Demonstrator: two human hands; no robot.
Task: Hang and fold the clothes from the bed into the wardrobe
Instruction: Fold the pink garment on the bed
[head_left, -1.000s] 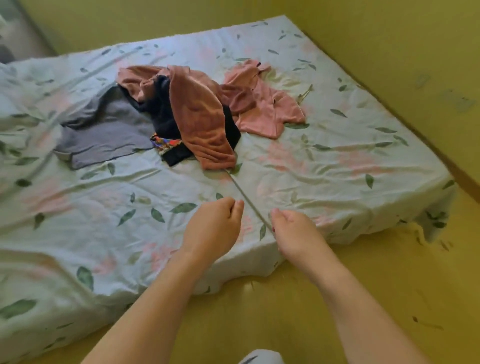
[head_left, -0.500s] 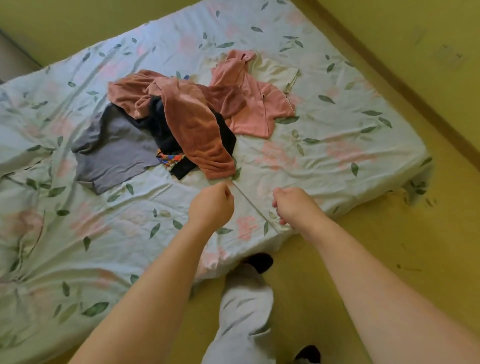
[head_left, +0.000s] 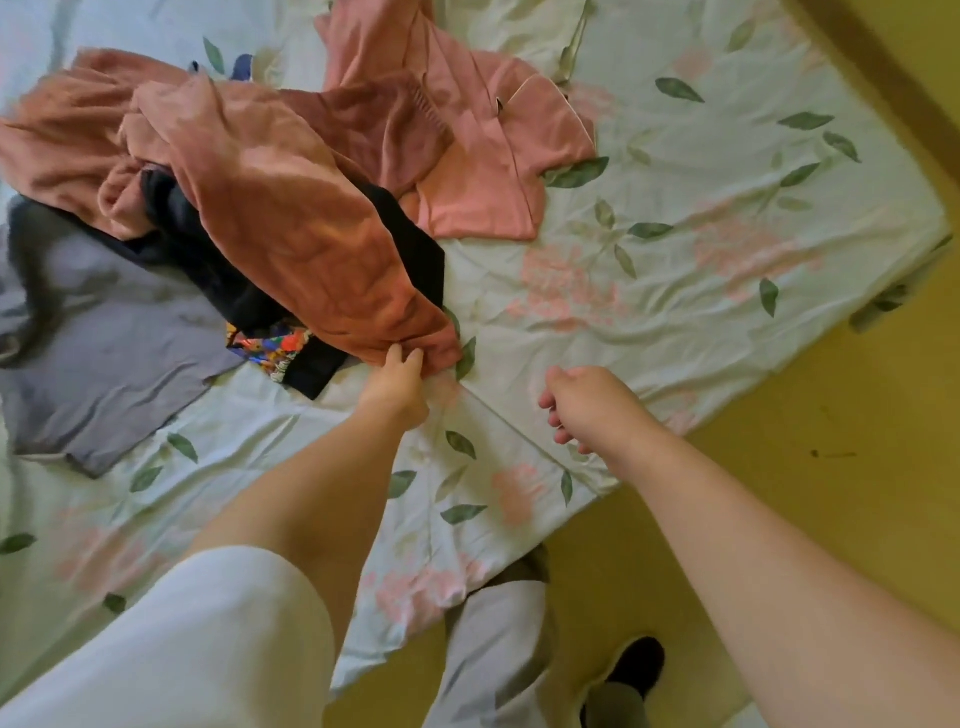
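A heap of clothes lies on the bed (head_left: 675, 312) with its leaf-and-flower sheet. On top is a rust-brown velvet garment (head_left: 291, 223); my left hand (head_left: 397, 384) pinches its near hem. Under it lie a black garment (head_left: 218, 275), a bright patterned piece (head_left: 270, 345), a grey shirt (head_left: 104, 353) at the left and a pink top (head_left: 483, 156) at the back. My right hand (head_left: 587, 405) hovers over the sheet to the right of the heap, fingers loosely curled, holding nothing.
The bed's near corner juts toward me, with yellow floor (head_left: 831, 493) to the right and below. My legs in pale trousers (head_left: 493, 649) and a dark slipper (head_left: 631, 665) stand against the bed edge. A dark skirting runs along the top right.
I have leaned in over the bed. My left hand went forward from the bare sheet to the rust-brown garment's hem and took hold of it. My right hand moved a little forward.
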